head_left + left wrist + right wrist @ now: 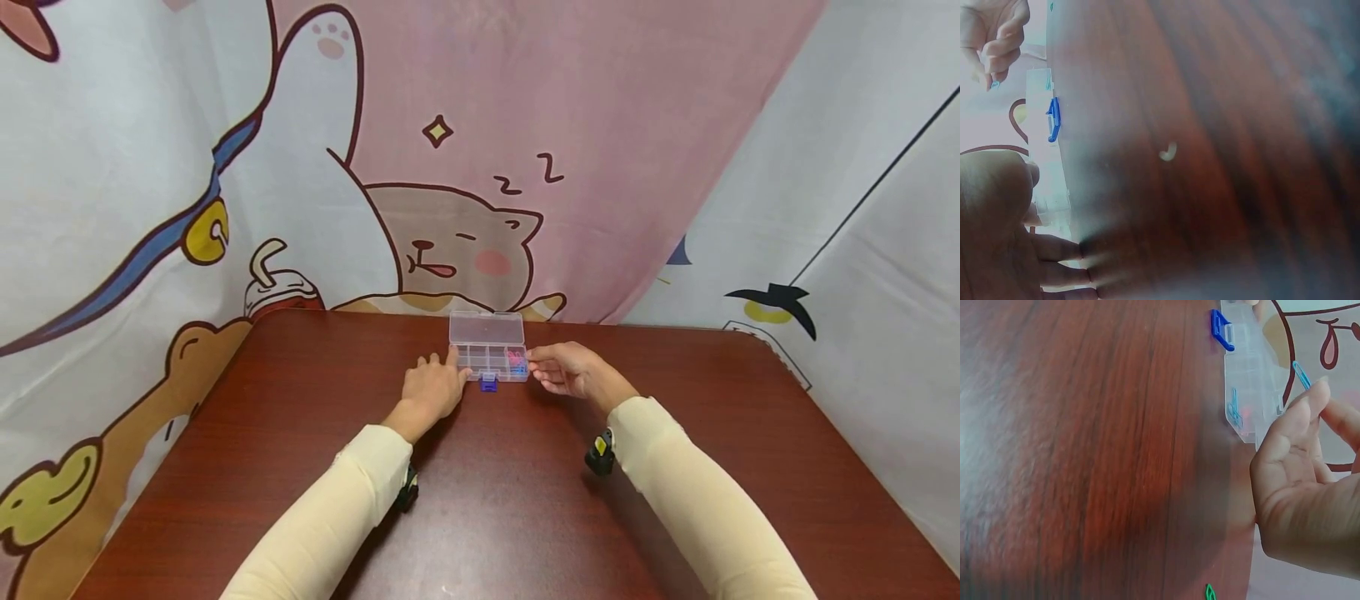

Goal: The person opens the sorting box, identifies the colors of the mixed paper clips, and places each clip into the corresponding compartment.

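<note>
A clear plastic compartment box (480, 364) stands at the far side of the table with its lid (486, 328) raised. Pink and blue paper clips (517, 360) lie in its right-hand compartments. My left hand (433, 388) rests at the box's left front corner, thumb and index finger touching it. Its other fingers (1060, 273) stretch out over the tabletop. Beside the box's right end, my right hand (566, 369) pinches a blue paper clip (1301, 375) between thumb and fingertip. That clip stands above the box's rim in the right wrist view.
A blue latch (489, 383) hangs open at the box's front. One green clip (1210, 592) lies on the brown table (480, 500), at the bottom of the right wrist view. Behind the table hangs a printed cloth (480, 125) with cartoon animals.
</note>
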The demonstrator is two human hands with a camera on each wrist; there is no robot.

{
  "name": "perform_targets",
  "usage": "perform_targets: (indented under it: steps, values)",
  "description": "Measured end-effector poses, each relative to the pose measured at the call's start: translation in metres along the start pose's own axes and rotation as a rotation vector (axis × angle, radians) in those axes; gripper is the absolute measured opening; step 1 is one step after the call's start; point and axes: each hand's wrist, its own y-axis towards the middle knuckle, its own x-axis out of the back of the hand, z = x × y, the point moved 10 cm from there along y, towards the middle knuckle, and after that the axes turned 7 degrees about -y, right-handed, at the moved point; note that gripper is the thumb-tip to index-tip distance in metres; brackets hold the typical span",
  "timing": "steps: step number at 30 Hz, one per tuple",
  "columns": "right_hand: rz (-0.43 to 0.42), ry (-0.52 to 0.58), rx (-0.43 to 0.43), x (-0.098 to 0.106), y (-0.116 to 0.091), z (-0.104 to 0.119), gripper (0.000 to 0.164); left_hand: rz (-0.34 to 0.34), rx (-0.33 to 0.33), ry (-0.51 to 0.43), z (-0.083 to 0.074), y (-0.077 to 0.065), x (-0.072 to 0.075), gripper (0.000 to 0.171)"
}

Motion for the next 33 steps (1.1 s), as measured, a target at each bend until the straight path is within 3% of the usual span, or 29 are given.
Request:
perform_targets:
  steps: [6,12,23,33]
  values:
    - [-0.011,0.023,0.01,-0.002,0.005,0.001,0.01,0.001,0.0,-0.005,-0.001,0.0,-0.001,0.058]
    - [-0.022,0.009,0.008,-0.002,0.008,-0.002,0.036,0.007,0.003,-0.003,-0.001,0.0,-0.001,0.058]
    - [-0.039,-0.032,-0.001,0.002,0.006,-0.004,0.044,0.0,0.0,0.003,-0.001,-0.001,0.001,0.058]
    - [-0.062,-0.085,0.012,0.018,0.001,-0.005,0.038,0.016,0.007,-0.004,-0.001,0.0,0.001,0.059]
